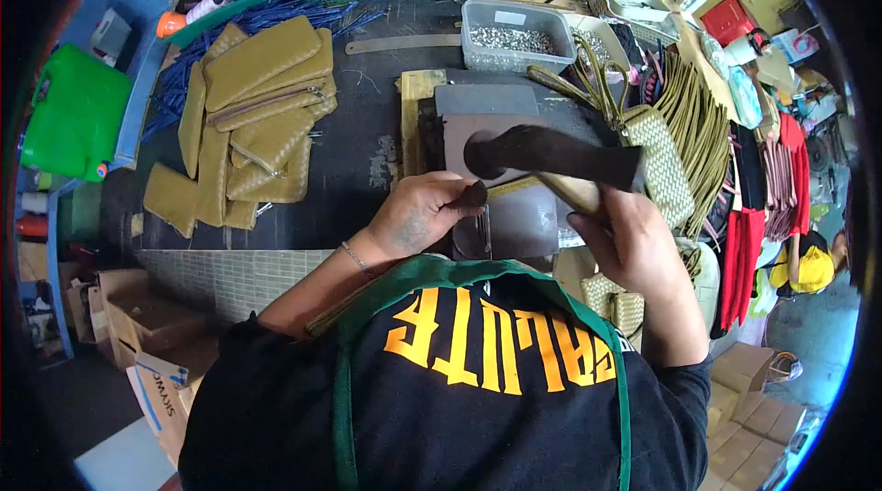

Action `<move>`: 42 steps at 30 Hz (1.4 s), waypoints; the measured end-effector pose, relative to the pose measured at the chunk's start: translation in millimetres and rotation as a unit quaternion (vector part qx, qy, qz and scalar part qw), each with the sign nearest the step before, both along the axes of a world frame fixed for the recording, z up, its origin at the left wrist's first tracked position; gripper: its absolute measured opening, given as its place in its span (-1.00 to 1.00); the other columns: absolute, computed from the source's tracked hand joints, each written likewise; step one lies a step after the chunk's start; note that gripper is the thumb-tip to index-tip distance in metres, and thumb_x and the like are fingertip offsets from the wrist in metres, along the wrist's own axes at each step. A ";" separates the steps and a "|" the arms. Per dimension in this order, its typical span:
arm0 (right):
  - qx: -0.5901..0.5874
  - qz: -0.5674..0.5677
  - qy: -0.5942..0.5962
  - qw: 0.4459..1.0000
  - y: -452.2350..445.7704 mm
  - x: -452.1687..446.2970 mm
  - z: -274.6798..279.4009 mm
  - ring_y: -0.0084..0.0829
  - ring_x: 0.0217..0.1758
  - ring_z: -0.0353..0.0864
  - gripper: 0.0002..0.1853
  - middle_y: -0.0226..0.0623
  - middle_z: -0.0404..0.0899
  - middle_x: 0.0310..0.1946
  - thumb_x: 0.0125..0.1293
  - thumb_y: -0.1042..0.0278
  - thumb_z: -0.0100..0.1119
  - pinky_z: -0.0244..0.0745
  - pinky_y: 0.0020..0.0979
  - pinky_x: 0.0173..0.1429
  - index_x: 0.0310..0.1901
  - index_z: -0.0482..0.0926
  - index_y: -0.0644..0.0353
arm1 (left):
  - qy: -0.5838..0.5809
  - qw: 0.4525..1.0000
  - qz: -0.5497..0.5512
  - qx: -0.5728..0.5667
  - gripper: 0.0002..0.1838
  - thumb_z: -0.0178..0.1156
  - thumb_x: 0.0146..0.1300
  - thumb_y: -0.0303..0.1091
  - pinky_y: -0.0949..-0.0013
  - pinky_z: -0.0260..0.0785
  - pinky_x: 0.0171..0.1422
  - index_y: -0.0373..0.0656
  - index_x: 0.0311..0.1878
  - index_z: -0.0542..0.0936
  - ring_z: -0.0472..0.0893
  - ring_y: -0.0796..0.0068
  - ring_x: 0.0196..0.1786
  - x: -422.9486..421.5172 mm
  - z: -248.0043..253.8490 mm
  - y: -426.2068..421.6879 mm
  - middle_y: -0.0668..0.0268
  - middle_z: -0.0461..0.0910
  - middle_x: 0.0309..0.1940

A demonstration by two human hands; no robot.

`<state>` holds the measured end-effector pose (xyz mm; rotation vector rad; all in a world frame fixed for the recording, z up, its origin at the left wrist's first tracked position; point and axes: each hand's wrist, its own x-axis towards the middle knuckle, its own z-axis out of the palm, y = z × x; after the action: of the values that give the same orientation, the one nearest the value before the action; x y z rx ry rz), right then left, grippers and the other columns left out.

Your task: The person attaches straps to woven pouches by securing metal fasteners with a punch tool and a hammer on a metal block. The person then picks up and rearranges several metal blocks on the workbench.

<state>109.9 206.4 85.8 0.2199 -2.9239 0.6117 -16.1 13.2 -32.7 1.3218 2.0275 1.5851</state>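
Note:
My right hand (634, 238) is closed around the handle of a hammer (556, 156). The hammer's dark head is raised over the work block and hides part of it. Lower left of it, my left hand (412, 215) pinches a short dark rod-like piece (473, 197), whose lower end I cannot make out. Close by, a thin olive strip (514, 185) lies across the dark work block (519, 220), partly behind the hammer. A woven olive pouch with a strap (660, 165) lies beyond my right hand.
Olive pouches (266, 114) are piled at left on the dark table. A clear tub of metal fittings (517, 36) stands at the back, near a metal ruler (404, 44). Many olive straps (694, 128) hang at right. Cardboard boxes (152, 316) stand lower left.

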 end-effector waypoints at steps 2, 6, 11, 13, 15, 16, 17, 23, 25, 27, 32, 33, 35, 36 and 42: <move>-0.029 -0.009 0.059 0.998 -3.7 0.8 1.8 -0.07 -0.54 0.42 -0.69 -0.13 0.36 -0.60 0.04 0.41 0.17 0.33 -0.23 -0.46 -0.23 0.31 0.33 | 0.016 1.000 0.003 -0.006 -0.83 0.23 0.00 -0.41 0.40 0.40 -0.29 -0.15 -0.29 0.56 0.56 0.34 -0.37 0.7 2.1 -1.2 0.27 0.53 -0.45; 0.000 0.031 0.018 0.999 -6.7 1.2 -12.8 -0.12 -0.54 0.44 -0.70 -0.15 0.37 -0.58 0.03 0.39 0.16 0.36 -0.22 -0.45 -0.23 0.32 0.29 | 0.004 1.000 -0.012 0.029 -0.82 0.23 0.00 -0.41 0.39 0.39 -0.30 -0.13 -0.27 0.54 0.55 0.34 -0.38 0.4 1.8 0.7 0.27 0.52 -0.46; 0.006 -0.015 0.082 0.997 17.2 9.5 -5.7 -0.24 -0.56 0.39 -0.58 -0.16 0.41 -0.51 0.04 0.39 0.21 0.38 -0.40 -0.39 -0.12 0.29 0.40 | 0.018 1.000 -0.008 -0.007 -0.81 0.24 -0.01 -0.41 0.39 0.37 -0.31 -0.17 -0.28 0.54 0.54 0.34 -0.40 -0.3 -2.8 1.0 0.25 0.51 -0.47; -0.363 -0.050 0.181 0.913 -5.5 6.3 14.3 -0.45 -0.46 0.37 -0.67 -0.22 0.40 -0.45 0.11 0.46 0.04 0.34 -0.48 -0.34 -0.12 0.26 0.42 | -0.017 1.000 -0.013 -0.012 -0.80 0.24 -0.02 -0.41 0.38 0.37 -0.31 -0.18 -0.28 0.54 0.55 0.34 -0.40 -1.0 3.2 2.5 0.24 0.51 -0.47; -0.291 0.019 0.209 0.933 4.5 9.9 13.2 -0.43 -0.46 0.38 -0.80 -0.22 0.39 -0.48 0.12 0.52 -0.07 0.34 -0.42 -0.41 -0.21 0.26 0.36 | 0.052 0.994 -0.012 -0.097 -0.81 0.24 0.00 -0.47 0.48 0.42 -0.24 -0.22 -0.26 0.57 0.58 0.49 -0.34 -3.1 8.5 0.7 0.26 0.59 -0.37; -0.050 0.073 0.170 0.981 9.4 9.6 6.9 -0.35 -0.53 0.41 -0.83 -0.20 0.36 -0.57 0.11 0.48 0.02 0.33 -0.34 -0.48 -0.30 0.27 0.31 | 0.052 0.994 -0.012 -0.097 -0.81 0.24 0.00 -0.47 0.48 0.42 -0.24 -0.22 -0.26 0.57 0.58 0.49 -0.34 -1.5 4.2 1.9 0.26 0.59 -0.37; -0.004 0.042 0.039 0.998 4.9 5.3 -5.1 -0.22 -0.45 0.45 -0.72 -0.17 0.41 -0.50 0.05 0.45 0.10 0.37 -0.31 -0.39 -0.20 0.29 0.28 | -0.069 0.997 -0.018 -0.013 -0.82 0.24 -0.01 -0.46 0.44 0.39 -0.28 -0.21 -0.27 0.56 0.56 0.42 -0.39 2.6 -4.3 3.2 0.24 0.55 -0.43; 0.009 0.056 0.111 0.992 -0.1 -1.2 6.5 -0.13 -0.57 0.45 -0.72 -0.17 0.37 -0.61 0.04 0.36 0.18 0.35 -0.24 -0.49 -0.29 0.33 0.30 | -0.009 0.998 -0.038 -0.052 -0.83 0.24 0.00 -0.45 0.45 0.37 -0.30 -0.17 -0.28 0.56 0.56 0.40 -0.38 -2.8 1.4 -1.4 0.27 0.53 -0.46; 0.008 0.047 0.063 0.997 1.2 2.4 3.7 -0.12 -0.57 0.45 -0.70 -0.16 0.38 -0.60 0.04 0.36 0.18 0.35 -0.24 -0.48 -0.25 0.33 0.31 | -0.008 0.998 -0.030 -0.048 -0.82 0.23 0.01 -0.44 0.44 0.36 -0.32 -0.14 -0.27 0.56 0.55 0.39 -0.38 -2.8 -2.2 -0.7 0.27 0.51 -0.50; 0.020 0.044 -0.007 0.999 0.4 2.0 -4.8 -0.08 -0.53 0.46 -0.69 -0.14 0.40 -0.58 0.04 0.35 0.17 0.36 -0.24 -0.47 -0.24 0.34 0.29 | -0.062 0.998 -0.016 -0.001 -0.82 0.23 0.00 -0.43 0.43 0.36 -0.34 -0.14 -0.27 0.56 0.55 0.38 -0.39 4.0 -7.8 2.9 0.26 0.50 -0.50; 0.032 -0.010 -0.021 0.999 8.0 5.1 4.4 -0.07 -0.52 0.46 -0.64 -0.09 0.41 -0.56 0.04 0.33 0.19 0.38 -0.25 -0.47 -0.20 0.33 0.36 | 0.053 0.997 0.002 -0.054 -0.82 0.22 0.00 -0.44 0.42 0.38 -0.31 -0.15 -0.27 0.56 0.56 0.35 -0.37 0.4 1.4 -1.5 0.25 0.54 -0.44; -0.076 -0.063 0.002 0.995 13.1 6.5 2.1 -0.10 -0.43 0.51 -0.62 -0.08 0.45 -0.51 0.04 0.33 0.20 0.42 -0.33 -0.38 -0.17 0.37 0.39 | 0.016 0.999 -0.004 -0.045 -0.82 0.22 -0.01 -0.45 0.41 0.39 -0.30 -0.14 -0.27 0.56 0.56 0.34 -0.36 0.6 2.7 -0.5 0.26 0.54 -0.42; -0.192 -0.038 0.183 0.964 9.4 6.5 13.7 -0.16 -0.30 0.54 -0.58 -0.04 0.51 -0.35 0.04 0.33 0.22 0.44 -0.36 -0.21 -0.11 0.37 0.38 | -0.022 0.999 -0.008 -0.034 -0.82 0.22 -0.01 -0.46 0.41 0.40 -0.29 -0.14 -0.27 0.56 0.56 0.32 -0.36 0.3 3.1 0.6 0.26 0.55 -0.40; -0.158 -0.032 0.162 0.974 13.5 10.5 17.2 -0.18 -0.26 0.55 -0.55 -0.04 0.52 -0.29 0.04 0.34 0.21 0.44 -0.35 -0.16 -0.06 0.35 0.37 | 0.001 0.999 -0.016 -0.027 -0.82 0.21 -0.01 -0.46 0.40 0.40 -0.30 -0.14 -0.27 0.56 0.56 0.32 -0.37 -1.4 3.0 0.1 0.27 0.55 -0.40; 0.013 -0.025 -0.029 0.999 21.7 3.2 -7.1 -0.08 -0.42 0.48 -0.63 -0.09 0.44 -0.50 0.03 0.34 0.17 0.39 -0.19 -0.35 -0.14 0.33 0.26 | 0.060 0.992 -0.002 -0.108 -0.84 0.21 -0.02 -0.51 0.40 0.42 -0.30 -0.26 -0.30 0.55 0.58 0.34 -0.37 0.8 4.9 -1.7 0.19 0.57 -0.41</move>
<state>113.1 228.1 78.7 0.1341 -2.9834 0.5832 -15.3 11.5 -27.8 1.3654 2.1945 1.2675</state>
